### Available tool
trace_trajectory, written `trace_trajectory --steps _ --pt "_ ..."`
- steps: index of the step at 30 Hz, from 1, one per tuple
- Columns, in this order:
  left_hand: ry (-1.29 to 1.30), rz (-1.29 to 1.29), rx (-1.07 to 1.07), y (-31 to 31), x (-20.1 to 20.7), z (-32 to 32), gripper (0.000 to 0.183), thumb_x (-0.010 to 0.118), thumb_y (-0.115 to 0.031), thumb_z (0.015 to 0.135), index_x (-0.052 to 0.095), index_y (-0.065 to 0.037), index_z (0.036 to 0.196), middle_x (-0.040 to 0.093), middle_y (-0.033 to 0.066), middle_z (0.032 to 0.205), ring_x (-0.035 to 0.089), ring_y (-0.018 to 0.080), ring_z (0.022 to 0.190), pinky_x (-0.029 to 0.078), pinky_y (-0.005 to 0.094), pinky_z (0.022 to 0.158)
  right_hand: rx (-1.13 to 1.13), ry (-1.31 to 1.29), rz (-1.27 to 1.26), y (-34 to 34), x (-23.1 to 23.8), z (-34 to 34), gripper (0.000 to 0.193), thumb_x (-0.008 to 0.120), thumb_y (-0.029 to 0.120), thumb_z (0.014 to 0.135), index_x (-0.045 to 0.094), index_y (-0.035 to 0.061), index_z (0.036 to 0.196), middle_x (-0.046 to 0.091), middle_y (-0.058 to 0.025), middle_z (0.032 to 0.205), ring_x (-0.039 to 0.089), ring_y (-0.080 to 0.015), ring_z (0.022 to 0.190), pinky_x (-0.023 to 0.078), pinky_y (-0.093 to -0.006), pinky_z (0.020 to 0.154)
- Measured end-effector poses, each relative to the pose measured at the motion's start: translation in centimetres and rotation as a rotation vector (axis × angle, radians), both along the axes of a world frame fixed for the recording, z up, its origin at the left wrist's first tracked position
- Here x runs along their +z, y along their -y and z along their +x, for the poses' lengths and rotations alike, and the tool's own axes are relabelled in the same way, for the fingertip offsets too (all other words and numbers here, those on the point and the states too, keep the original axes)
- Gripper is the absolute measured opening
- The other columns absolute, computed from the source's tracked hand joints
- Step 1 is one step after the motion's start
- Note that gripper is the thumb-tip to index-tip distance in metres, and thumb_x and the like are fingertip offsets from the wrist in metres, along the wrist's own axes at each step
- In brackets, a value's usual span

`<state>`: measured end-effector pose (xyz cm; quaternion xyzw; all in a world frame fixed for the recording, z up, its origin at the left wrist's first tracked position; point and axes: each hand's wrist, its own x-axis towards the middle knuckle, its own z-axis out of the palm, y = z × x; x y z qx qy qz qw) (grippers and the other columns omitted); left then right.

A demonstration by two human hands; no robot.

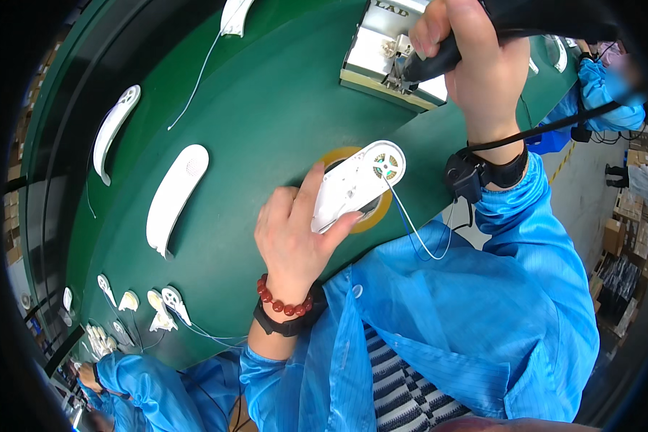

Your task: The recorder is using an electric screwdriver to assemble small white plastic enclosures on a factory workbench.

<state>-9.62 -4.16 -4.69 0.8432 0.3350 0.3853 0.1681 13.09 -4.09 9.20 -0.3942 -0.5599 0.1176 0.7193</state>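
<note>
I see the left hand (288,227) pinching the white shell (353,183) between thumb and fingers, its long axis pointing forward-right past the fingertips, while the farther right hand (491,79) grips a tool (435,66).

The top edge cuts off the black tool (547,18), metal box (367,54) and a white shell (235,18). The white casing (349,191) hides much of the yellow ring (373,221). Far right, a person's head (624,78) is blurred.
</note>
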Motion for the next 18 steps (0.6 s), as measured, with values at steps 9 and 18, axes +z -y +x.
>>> trace_trajectory --steps 9,18 --pt "0.008 -0.004 0.032 -0.2 -0.1 -0.3 0.069 0.084 -0.042 0.062 0.067 -0.012 0.122 0.054 0.0031 0.08 0.057 0.0214 0.069 0.048 0.0348 0.062 0.525 0.065 0.067 4.8 -1.2 -1.1 0.034 0.054 0.039 0.098 0.05 0.0096 0.113 0.049 0.0005 0.075 0.048 -0.0123 0.061 0.04 -0.0294 0.057" --pt "0.069 0.022 0.03 -0.3 0.9 -0.1 0.069 0.087 -0.038 0.059 0.067 -0.013 0.12 0.051 0.0023 0.078 0.056 0.0206 0.067 0.047 0.0341 0.061 0.68 0.183 -0.041 6.2 -0.6 -4.3 0.044 0.069 0.037 0.091 0.043 0.0088 0.113 0.054 -0.0004 0.077 0.052 -0.0116 0.06 0.045 -0.0268 0.056"
